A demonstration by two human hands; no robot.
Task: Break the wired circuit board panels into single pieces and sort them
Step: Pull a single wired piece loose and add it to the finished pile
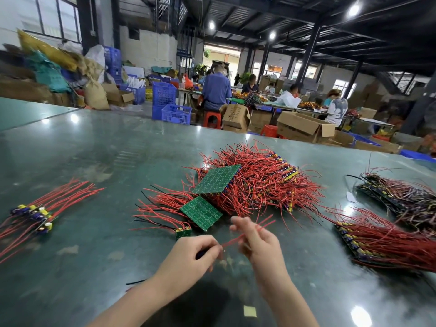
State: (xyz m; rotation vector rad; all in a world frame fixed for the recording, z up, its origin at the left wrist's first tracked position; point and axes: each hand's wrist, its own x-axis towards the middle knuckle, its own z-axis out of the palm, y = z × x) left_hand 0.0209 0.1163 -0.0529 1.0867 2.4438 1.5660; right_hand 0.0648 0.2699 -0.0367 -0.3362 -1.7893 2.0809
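Holding a small wired piece, left hand (195, 252) had fingers curled round it near the surface (94, 149) front edge, while right hand (256, 241) pinched its red wires (245, 234), other fingers loosely spread. Big pile of wired panels (254, 182) lay just beyond both hands, green boards up. Single pieces (35, 214) sat far left of the pile, another bundle (387, 241) right of it.
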